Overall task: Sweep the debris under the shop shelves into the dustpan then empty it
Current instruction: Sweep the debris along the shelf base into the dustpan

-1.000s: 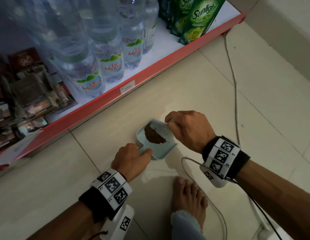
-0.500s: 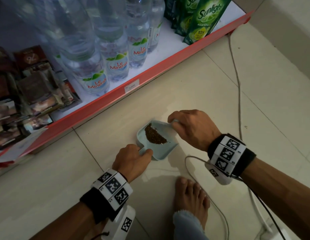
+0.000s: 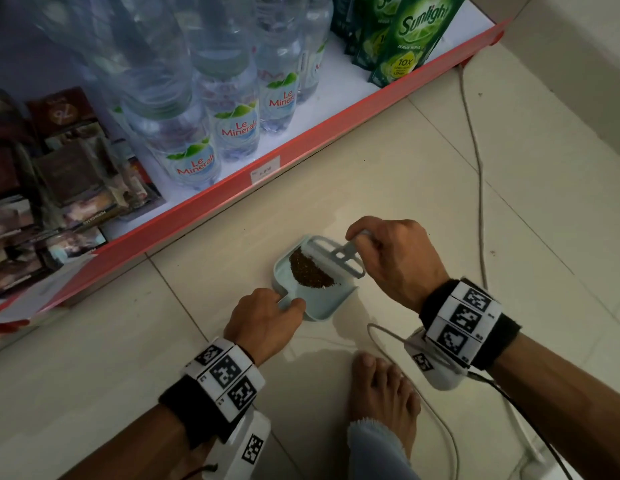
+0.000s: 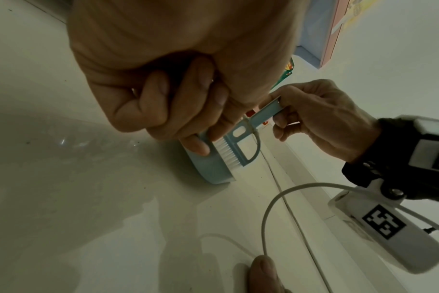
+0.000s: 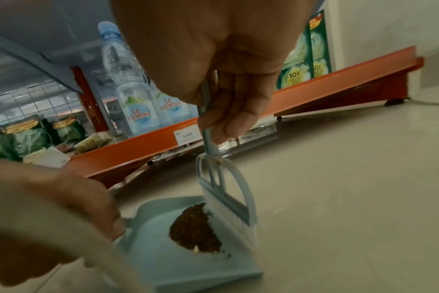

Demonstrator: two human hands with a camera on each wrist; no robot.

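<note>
Fingers of right hand pinch small brush handle, brush now lifted and tilted over debris, where earlier it was hidden under the hand; left hand grips dustpan handle at 7 o'clock of pan. Debris heaped inside pan: sweeping looks finished, emptying remains. Tiled floor; red-edged shelf at 11 o'clock, water bottles, white cable.

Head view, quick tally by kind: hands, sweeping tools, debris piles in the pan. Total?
Hands: 2, left hand gripping the dustpan handle, right hand holding the brush
Sweeping tools: 2, dustpan and brush
Debris piles: 1, debris in the dustpan
Total: 5
</note>
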